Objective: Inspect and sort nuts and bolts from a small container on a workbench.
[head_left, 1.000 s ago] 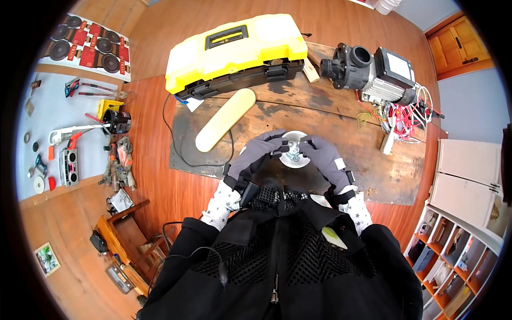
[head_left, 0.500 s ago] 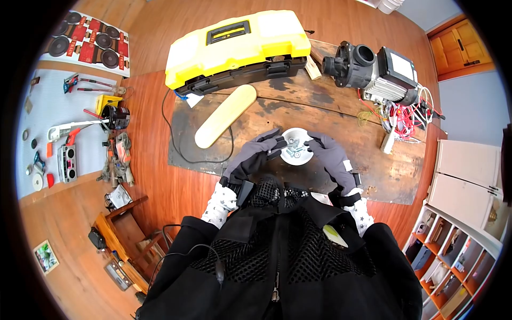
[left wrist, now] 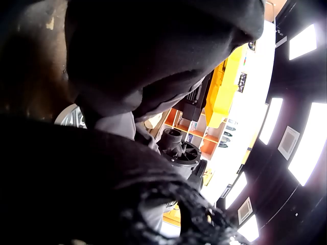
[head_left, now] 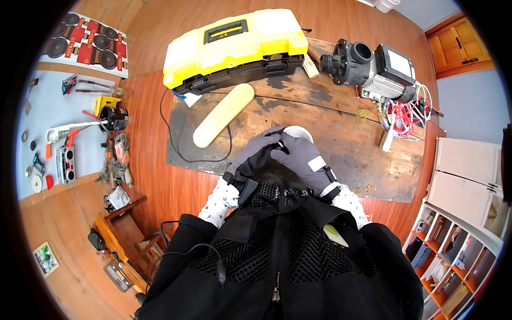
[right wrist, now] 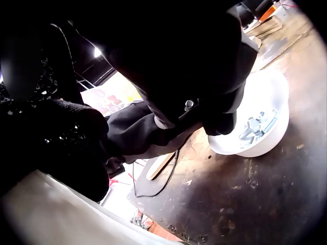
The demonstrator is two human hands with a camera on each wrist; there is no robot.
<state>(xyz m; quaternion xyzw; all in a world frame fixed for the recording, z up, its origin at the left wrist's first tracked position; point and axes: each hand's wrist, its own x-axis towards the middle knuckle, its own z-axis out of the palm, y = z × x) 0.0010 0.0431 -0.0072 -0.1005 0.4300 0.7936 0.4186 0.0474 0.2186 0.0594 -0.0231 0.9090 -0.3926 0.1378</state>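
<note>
Both hands wear grey and black gloves and meet over the table's near side, close to my chest. Between their fingertips shows the end of a small metal bolt (right wrist: 189,104). My left hand (head_left: 258,150) pinches it from the left, and the fingers of my right hand (head_left: 300,158) close in on it from the other side. Just beyond the hands stands a white bowl (head_left: 302,132), partly covered by the right hand in the head view. Several bolts (right wrist: 252,127) lie in the bowl in the right wrist view. Dark glove fabric fills much of the left wrist view.
A yellow and black toolbox (head_left: 234,48) stands at the table's back left. In front of it lie a pale wooden board (head_left: 224,115) and a black cable (head_left: 178,152). A motor pump (head_left: 368,66) with tangled wires (head_left: 401,120) sits at the back right.
My right hand has left the bowl's right rim and moved left to meet my left hand. Both hands are now together in front of the bowl, hiding part of it.
</note>
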